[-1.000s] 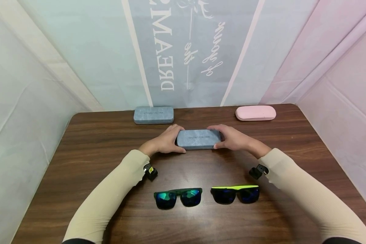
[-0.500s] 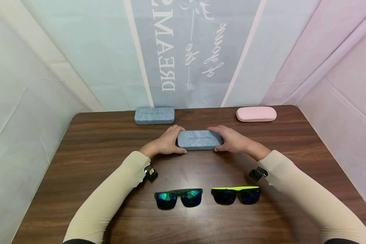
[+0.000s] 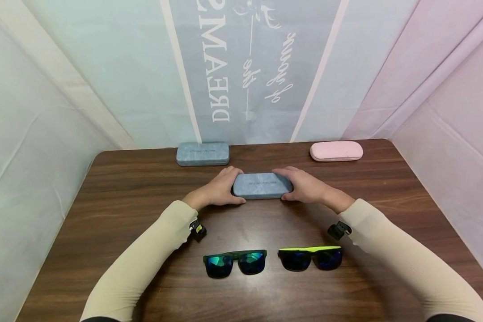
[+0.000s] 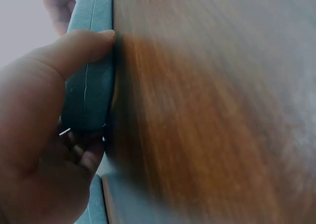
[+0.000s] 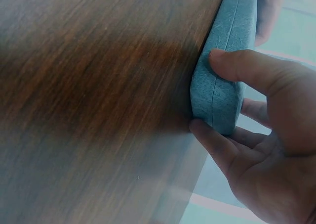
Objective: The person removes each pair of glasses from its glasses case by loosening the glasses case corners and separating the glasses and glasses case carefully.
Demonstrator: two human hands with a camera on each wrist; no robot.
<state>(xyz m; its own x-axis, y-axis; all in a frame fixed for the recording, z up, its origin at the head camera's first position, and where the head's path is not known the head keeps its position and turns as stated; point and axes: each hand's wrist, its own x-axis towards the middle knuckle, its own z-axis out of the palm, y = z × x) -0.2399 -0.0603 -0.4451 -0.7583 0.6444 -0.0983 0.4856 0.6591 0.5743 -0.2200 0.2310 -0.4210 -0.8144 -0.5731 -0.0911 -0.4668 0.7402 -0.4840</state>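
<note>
Two-handed grip: left hand [image 3: 220, 188], right hand [image 3: 307, 185] holding ends of central gray-blue case [image 3: 261, 186], fingers half-curled. I'm judging step as gripping; next move likely needing even hold.

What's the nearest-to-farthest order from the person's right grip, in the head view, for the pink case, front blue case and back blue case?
1. Front blue case: its right end in the right grip.
2. Pink case: behind, to the right.
3. Back blue case: behind, farther left.
</note>
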